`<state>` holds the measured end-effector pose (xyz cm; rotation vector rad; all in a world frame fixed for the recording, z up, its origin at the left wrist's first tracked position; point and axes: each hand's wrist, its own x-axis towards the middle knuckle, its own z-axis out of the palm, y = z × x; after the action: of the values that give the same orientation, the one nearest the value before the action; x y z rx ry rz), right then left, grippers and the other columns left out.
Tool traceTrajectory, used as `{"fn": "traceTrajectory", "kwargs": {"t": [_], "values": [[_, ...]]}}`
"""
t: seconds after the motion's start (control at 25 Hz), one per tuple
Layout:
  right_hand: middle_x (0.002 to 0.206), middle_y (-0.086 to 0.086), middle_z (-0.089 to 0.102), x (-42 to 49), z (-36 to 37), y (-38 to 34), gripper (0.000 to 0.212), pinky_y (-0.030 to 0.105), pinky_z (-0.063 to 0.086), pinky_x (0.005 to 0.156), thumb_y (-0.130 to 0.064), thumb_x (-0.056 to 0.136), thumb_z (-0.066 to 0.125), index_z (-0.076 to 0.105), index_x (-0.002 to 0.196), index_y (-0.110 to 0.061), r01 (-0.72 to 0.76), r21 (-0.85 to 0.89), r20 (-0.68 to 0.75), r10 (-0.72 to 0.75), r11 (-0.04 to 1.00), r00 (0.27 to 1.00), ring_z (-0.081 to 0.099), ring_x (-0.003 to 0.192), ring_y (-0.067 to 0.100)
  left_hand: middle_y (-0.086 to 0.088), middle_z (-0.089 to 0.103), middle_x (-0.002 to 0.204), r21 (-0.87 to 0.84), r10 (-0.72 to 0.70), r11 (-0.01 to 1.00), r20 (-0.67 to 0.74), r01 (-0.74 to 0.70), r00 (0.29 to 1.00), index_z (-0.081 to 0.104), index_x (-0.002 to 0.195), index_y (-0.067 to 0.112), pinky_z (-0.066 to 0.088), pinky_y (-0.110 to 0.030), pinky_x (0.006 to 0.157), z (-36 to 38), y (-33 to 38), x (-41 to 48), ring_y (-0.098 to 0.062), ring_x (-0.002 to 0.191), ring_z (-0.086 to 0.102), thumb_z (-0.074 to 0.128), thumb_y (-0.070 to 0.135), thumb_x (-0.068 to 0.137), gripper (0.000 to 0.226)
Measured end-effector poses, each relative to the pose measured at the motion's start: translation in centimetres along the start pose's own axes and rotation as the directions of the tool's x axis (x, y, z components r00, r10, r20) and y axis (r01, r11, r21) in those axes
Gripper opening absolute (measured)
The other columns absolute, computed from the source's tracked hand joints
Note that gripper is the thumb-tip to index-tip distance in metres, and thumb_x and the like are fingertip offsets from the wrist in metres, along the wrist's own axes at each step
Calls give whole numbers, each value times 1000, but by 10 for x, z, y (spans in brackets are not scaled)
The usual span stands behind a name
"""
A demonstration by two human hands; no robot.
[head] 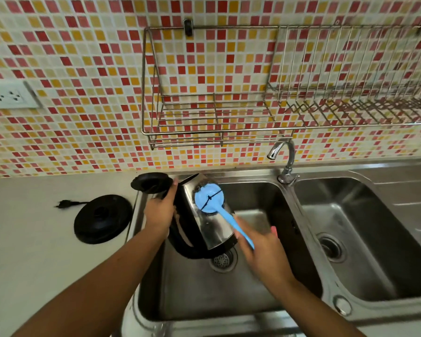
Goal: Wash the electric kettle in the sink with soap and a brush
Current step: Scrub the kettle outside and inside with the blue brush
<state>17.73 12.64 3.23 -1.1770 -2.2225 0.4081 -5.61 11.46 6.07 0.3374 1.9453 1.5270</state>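
Worktop (pixel 34 251) on L carries the round black kettle base (pixel 102 218), just beside the double sink (pixel 180 295). Steel electric kettle (pixel 209 229) is tilted over the L basin, above the drain, w/ its black lid (pixel 151 182) flipped open. My L hand (pixel 159 211) grips the kettle nr its top. R hand (pixel 260 251) is curled round the handle of the blue brush (pixel 208 199), whose head is on the kettle's side. Plug (pixel 63 204) lies by the base.
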Motion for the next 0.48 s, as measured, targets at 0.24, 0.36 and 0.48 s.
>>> {"fn": "traceTrajectory", "kwargs": {"t": [0.24, 0.36, 0.48], "values": [[55, 11, 62, 16, 7, 3, 47, 40, 49, 50, -44, 88, 41, 61, 128, -29, -24, -38, -44, 22, 999, 999, 61, 51, 33, -7, 62, 68, -4, -33, 999, 4, 33, 999, 54, 66, 22, 51, -32, 66, -3, -4, 8, -23, 63, 60, 68, 61, 77, 43], [58, 4, 64, -15, 12, -9, 42, 36, 50, 43, -42, 90, 43, 53, 131, -37, 108, -57, 80, -103, 993, 991, 61, 48, 26, -8, 70, 83, -58, -79, 995, 5, 79, 997, 60, 75, 19, 55, -36, 77, -7, -4, 15, -24, 73, 65, 68, 64, 75, 46], [55, 1, 62, -27, 4, 7, 42, 39, 57, 50, -40, 87, 45, 53, 128, -35, 46, -50, 2, -46, 998, 999, 59, 44, 22, -12, 71, 91, -76, -84, 994, 9, 85, 996, 61, 81, 15, 55, -34, 73, -10, -5, 22, -24, 72, 65, 68, 62, 77, 47]]}}
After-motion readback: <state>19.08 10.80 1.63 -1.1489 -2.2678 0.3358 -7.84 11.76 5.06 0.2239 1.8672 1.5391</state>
